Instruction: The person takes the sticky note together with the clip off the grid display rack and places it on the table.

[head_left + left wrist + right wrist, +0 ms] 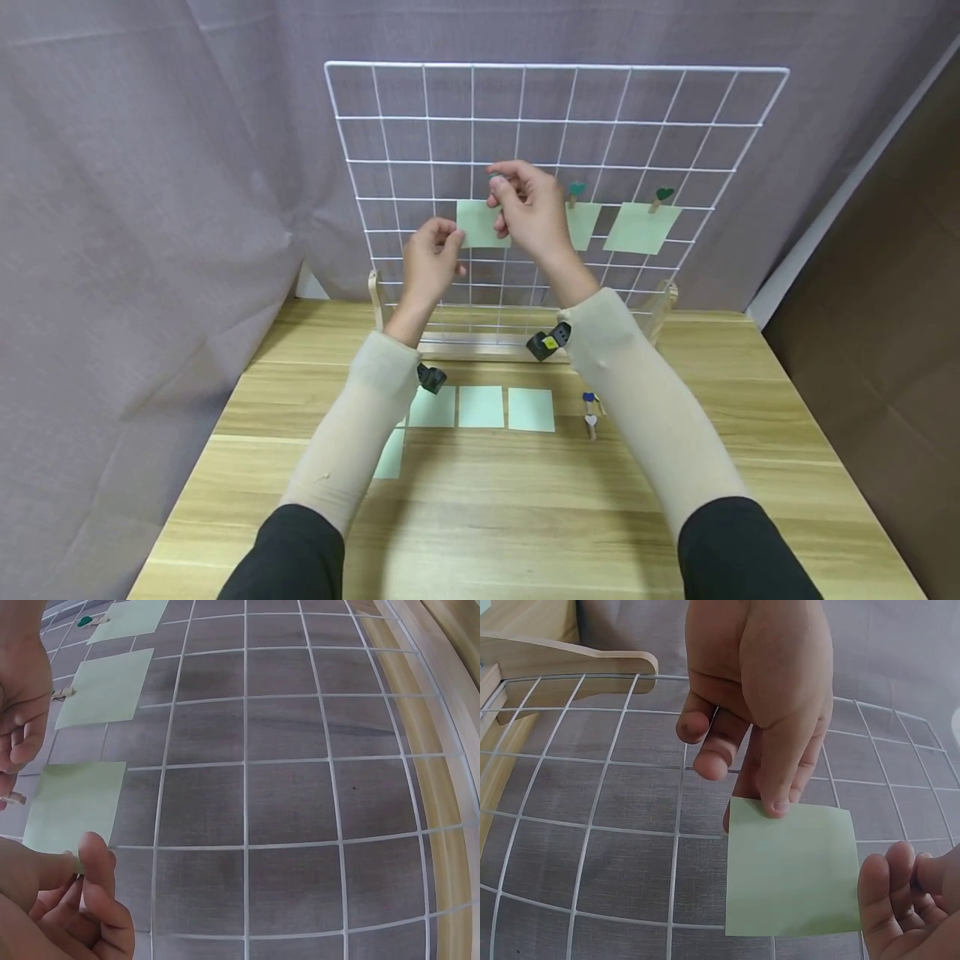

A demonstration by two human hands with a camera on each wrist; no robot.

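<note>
A pale green paper square lies against the white wire grid; my left hand pinches its left edge between thumb and fingers. At the top of that paper, my right hand pinches a small clip, mostly hidden by the fingers; its wooden end shows in the left wrist view. In the right wrist view the right thumb lies over the paper's edge. To the right, two more green squares hang from the grid by clips with green hearts.
On the wooden table several green squares lie in front of the grid, partly behind the left forearm. Small heart clips lie to their right, beside the right forearm. The grid stands in a wooden base, with grey cloth behind.
</note>
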